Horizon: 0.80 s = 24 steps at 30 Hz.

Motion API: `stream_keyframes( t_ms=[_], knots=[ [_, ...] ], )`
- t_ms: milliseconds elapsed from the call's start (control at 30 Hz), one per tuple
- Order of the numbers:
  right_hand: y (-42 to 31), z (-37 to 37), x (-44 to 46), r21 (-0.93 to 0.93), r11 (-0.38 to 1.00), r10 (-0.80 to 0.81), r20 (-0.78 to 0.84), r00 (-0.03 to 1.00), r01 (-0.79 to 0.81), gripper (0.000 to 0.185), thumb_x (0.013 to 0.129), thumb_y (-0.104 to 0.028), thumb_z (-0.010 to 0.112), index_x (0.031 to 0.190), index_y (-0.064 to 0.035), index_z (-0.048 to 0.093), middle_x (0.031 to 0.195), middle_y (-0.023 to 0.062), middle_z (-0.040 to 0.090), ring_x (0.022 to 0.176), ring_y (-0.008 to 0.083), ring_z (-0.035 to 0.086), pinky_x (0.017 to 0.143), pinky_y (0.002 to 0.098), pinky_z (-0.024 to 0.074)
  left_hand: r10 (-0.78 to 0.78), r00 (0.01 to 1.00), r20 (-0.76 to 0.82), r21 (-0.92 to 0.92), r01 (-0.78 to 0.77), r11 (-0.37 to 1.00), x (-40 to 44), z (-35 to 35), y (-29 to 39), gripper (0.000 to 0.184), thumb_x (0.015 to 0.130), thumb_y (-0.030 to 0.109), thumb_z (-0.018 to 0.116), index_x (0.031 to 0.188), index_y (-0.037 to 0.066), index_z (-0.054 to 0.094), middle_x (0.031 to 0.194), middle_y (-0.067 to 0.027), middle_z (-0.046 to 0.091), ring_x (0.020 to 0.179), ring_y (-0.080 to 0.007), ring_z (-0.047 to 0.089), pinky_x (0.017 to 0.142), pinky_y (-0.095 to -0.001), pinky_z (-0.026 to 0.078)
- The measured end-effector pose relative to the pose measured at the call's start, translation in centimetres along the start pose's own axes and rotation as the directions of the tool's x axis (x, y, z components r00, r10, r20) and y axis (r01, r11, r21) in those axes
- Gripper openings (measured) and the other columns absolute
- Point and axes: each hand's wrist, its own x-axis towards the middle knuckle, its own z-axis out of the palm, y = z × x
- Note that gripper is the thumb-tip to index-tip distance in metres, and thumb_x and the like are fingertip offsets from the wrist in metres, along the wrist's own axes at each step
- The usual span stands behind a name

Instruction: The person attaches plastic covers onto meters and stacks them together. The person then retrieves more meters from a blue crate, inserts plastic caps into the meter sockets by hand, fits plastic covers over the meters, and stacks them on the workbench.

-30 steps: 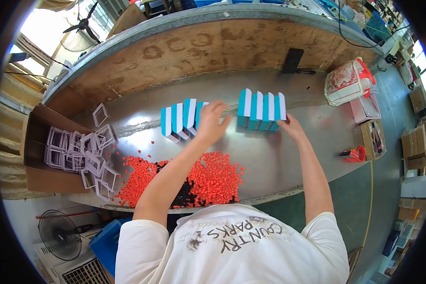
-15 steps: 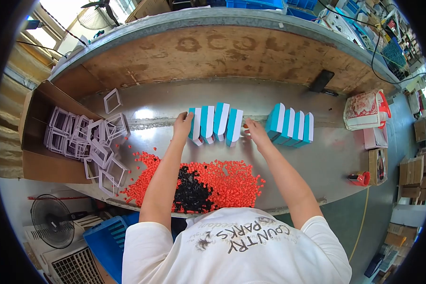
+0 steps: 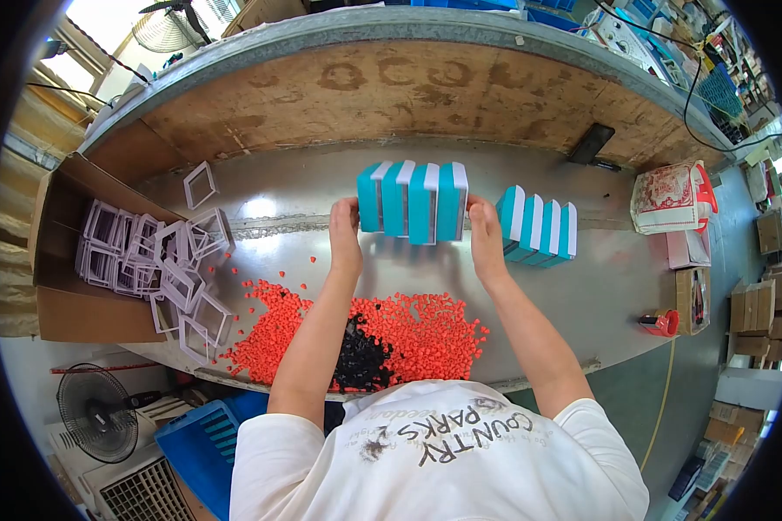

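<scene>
Over the middle of the table (image 3: 573, 295), I have the left hand (image 3: 346, 239) and right hand (image 3: 487, 233) clamping a row of four teal-and-white boxes (image 3: 423, 204) by its opposite ends. I'd judge them light, stiff and fairly slick; the inner two seem to rely on even inward pressure at the end faces. Just right stands a second row (image 3: 533, 233); nearer lie red pieces (image 3: 434, 334).

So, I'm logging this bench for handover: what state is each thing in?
Left teal boxes: held between left hand and right hand.
Right teal boxes: side by side, not held.
Cardboard box: open.
Pale frames: loose, some inside, some outside.
Red pieces: loose, scattered.
Black pieces: loose, heaped.
Fan at lower left: running or not, unclear.
</scene>
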Motion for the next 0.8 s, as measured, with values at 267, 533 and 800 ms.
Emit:
stream_keyframes(
  t_ms=[267, 533, 800],
  knots=[
    [5.8, -2.1, -3.0, -0.105, 0.961, 0.262, 0.055, 0.963, -0.255, 0.047, 0.092, -0.036, 0.044, 0.116, 0.0045, 0.046, 0.106, 0.0155, 0.053, 0.094, 0.0214, 0.05, 0.085, 0.0317, 0.0382, -0.166, 0.984, 0.065, 0.286, 0.141, 0.948, -2.8, -0.7, -2.4, 0.041, 0.086, 0.029, 0.055, 0.115, 0.001, 0.048, 0.107, -0.0097, 0.052, 0.108, -0.0205, 0.046, 0.095, -0.0314, 0.033],
    [3.3, -0.7, -1.3, 0.01, 0.924, 0.381, 0.015, 0.924, -0.381, 0.042, 0.088, -0.027, 0.054, 0.116, 0.0043, 0.049, 0.104, 0.0104, 0.057, 0.091, 0.0148, 0.052, 0.081, 0.0279, 0.0406, 0.253, 0.771, 0.585, 0.795, -0.606, 0.008, -4.8, 4.8, -0.4, 0.078, 0.069, 0.039, 0.07, 0.131, 0.005, 0.036, 0.137, -0.0156, 0.03, 0.128, -0.036, 0.025, 0.101, -0.0545, 0.02],
    [3.6, -0.7, -1.1, -0.021, 0.933, 0.361, 0.015, 0.933, -0.36, 0.036, 0.085, -0.019, 0.059, 0.113, 0.0035, 0.052, 0.098, 0.0079, 0.06, 0.083, 0.0118, 0.054, 0.073, 0.0252, 0.0429, -0.036, 0.635, 0.772, 0.627, -0.769, -0.122, -5.4, 6.9, -2.2, 0.071, 0.074, 0.032, 0.065, 0.132, 0.004, 0.035, 0.14, -0.011, 0.03, 0.131, -0.0278, 0.026, 0.103, -0.053, 0.019]
  ],
)
